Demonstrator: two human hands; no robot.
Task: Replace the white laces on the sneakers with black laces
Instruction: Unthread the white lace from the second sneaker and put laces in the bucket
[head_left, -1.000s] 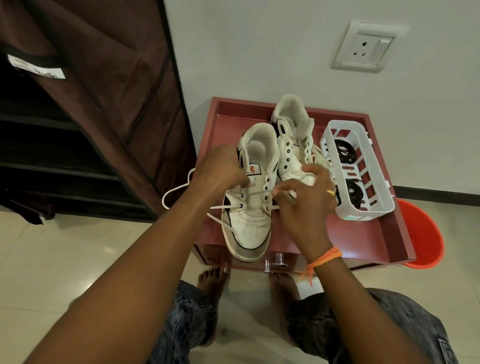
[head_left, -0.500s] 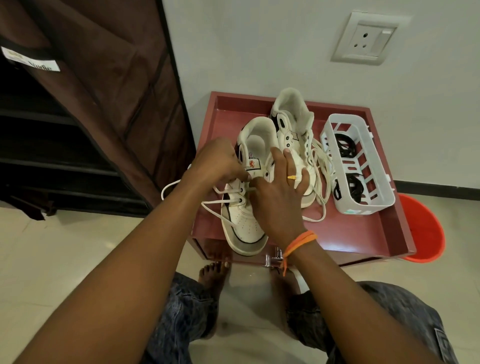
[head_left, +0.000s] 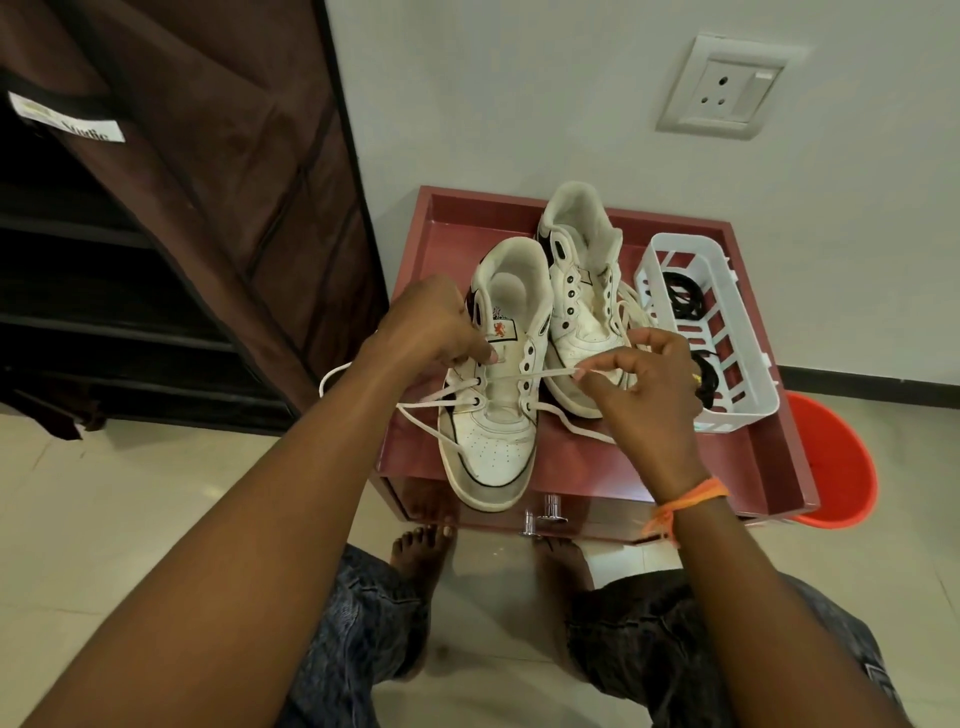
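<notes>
At the far left stands a brown fabric wardrobe (head_left: 171, 208), its flap hanging open over dark shelves. To its right sits a low red table (head_left: 727, 457) against the wall, with a raised rim and a chrome knob on its near face.

The left hand (head_left: 434, 325) rests on the near sneaker (head_left: 493, 395), fingers curled down at the tongue and the left row of eyelets, pinching there. This sneaker lies on the left part of the table, toe toward the person and just over the near edge. A white lace (head_left: 540, 375) runs taut from its upper eyelets to the right, where the right hand (head_left: 641, 387) pinches it between thumb and forefinger; the other fingers are loosely curled. Loose lace ends trail off the sneaker to the left and across the table.

Behind and just right of it is the second sneaker (head_left: 579, 291), touching the first, its white lace slack in the eyelets.

Farther right on the table sits a white plastic basket (head_left: 748, 405) holding coiled black laces (head_left: 685, 296). An orange bucket (head_left: 836, 467) stands on the floor beyond the table's right edge.
</notes>
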